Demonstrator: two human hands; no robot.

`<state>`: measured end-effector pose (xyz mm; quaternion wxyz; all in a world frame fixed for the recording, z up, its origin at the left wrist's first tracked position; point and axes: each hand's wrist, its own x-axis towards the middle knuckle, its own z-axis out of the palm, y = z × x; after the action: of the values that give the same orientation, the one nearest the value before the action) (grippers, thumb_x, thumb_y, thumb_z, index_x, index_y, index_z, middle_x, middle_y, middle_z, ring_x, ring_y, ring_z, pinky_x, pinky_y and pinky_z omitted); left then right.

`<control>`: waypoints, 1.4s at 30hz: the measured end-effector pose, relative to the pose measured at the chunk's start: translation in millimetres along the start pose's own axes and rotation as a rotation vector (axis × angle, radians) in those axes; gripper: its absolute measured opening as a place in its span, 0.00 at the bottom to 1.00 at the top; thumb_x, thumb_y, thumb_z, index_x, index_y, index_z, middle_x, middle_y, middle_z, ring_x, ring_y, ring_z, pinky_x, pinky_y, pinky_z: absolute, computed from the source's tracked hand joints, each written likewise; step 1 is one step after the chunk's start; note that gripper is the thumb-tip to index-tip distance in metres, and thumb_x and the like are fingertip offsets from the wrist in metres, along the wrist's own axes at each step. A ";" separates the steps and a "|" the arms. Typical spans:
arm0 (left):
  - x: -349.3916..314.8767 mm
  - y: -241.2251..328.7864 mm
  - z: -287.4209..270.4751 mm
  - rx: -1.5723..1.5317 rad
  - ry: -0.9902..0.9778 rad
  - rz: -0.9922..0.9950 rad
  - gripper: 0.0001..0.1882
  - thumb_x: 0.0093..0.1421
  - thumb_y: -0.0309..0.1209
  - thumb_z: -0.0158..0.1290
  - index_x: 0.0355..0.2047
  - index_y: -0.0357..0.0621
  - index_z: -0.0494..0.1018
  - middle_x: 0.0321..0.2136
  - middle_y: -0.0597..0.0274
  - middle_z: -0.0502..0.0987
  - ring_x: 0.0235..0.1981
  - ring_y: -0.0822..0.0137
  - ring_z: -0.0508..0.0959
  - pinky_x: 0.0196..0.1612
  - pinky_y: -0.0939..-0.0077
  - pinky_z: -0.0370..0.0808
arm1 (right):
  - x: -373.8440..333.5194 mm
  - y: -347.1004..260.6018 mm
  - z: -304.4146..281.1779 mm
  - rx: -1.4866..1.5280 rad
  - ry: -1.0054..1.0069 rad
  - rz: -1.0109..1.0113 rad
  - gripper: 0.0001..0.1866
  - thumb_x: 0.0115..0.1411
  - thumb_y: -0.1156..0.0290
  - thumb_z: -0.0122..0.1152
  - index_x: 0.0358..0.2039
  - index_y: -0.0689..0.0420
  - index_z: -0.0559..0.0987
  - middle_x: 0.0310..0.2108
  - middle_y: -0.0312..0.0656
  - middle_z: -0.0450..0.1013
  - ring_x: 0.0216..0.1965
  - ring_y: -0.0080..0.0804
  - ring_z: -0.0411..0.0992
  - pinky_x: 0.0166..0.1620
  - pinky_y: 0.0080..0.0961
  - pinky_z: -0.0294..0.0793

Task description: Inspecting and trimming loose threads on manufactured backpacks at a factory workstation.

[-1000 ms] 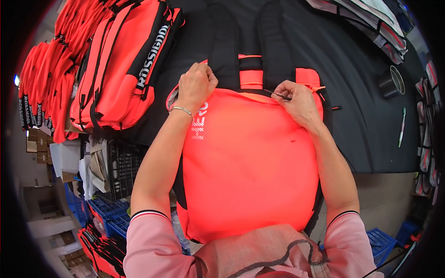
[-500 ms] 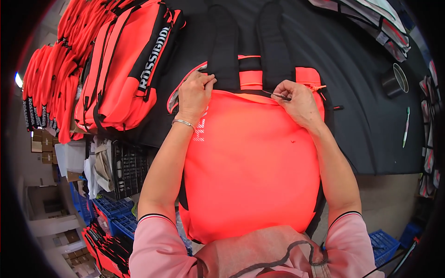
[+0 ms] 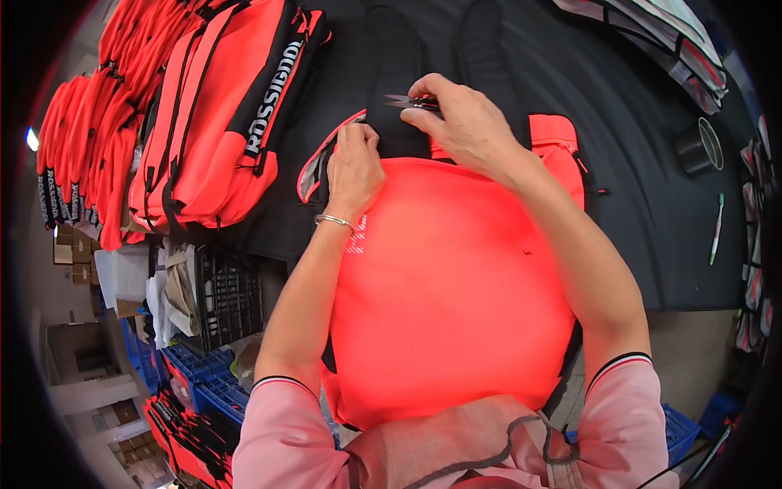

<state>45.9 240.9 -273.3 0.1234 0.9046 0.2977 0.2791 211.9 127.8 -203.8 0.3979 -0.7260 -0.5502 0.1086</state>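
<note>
An orange-red backpack (image 3: pixel 456 301) with black trim lies before me, its near end against my apron. Two black shoulder straps (image 3: pixel 394 61) stretch away from its far end. My left hand (image 3: pixel 355 167) is closed in a pinch on the bag's upper left edge, beside a partly open zipped side with grey lining (image 3: pixel 308 179). Over the straps, my right hand (image 3: pixel 472 126) grips a pair of small thread snips (image 3: pixel 399 102), whose blades point left, apart from each other. A small dark thread bit (image 3: pixel 527 252) rests on the panel.
Finished-looking orange-red backpacks (image 3: pixel 216 122) are stacked at the left on the black-covered table (image 3: pixel 635 220). A dark cup (image 3: pixel 699 147) and a toothbrush (image 3: pixel 717 228) are at the right. Grey-white bags (image 3: pixel 652 41) lie far right. Blue crates (image 3: pixel 199 367) stand below left.
My right hand has moved left and away from me, off the bag's top edge to above the straps, and the snips' blades now show. My left hand keeps its place at the edge.
</note>
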 end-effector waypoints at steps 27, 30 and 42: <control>-9.8 4.5 -2.7 -0.296 0.158 -0.127 0.03 0.62 0.22 0.51 0.32 0.36 0.68 0.29 0.54 0.70 0.29 0.56 0.72 0.33 0.65 0.71 | -1.0 24.1 62.6 -0.175 0.133 -0.368 0.14 0.54 0.66 0.68 0.32 0.57 0.72 0.24 0.39 0.71 0.32 0.39 0.70 0.36 0.36 0.71; -10.2 3.7 -2.1 -0.284 0.169 -0.101 0.03 0.62 0.22 0.51 0.32 0.36 0.68 0.29 0.53 0.70 0.29 0.56 0.72 0.34 0.65 0.71 | -0.3 23.7 65.3 -0.241 0.137 -0.398 0.13 0.56 0.64 0.66 0.30 0.56 0.72 0.25 0.39 0.73 0.33 0.37 0.71 0.37 0.32 0.73; -13.8 2.0 -2.2 -0.648 0.388 -0.276 0.09 0.71 0.31 0.42 0.36 0.37 0.64 0.28 0.63 0.66 0.16 0.77 0.68 0.22 0.81 0.68 | -3.8 29.0 60.4 -0.196 0.105 -0.272 0.12 0.55 0.65 0.68 0.32 0.56 0.74 0.24 0.38 0.73 0.32 0.36 0.72 0.33 0.36 0.73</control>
<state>36.4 231.0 -276.7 0.3802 0.7009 0.3306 0.5049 195.2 149.9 -265.0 0.3643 -0.6850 -0.6297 -0.0387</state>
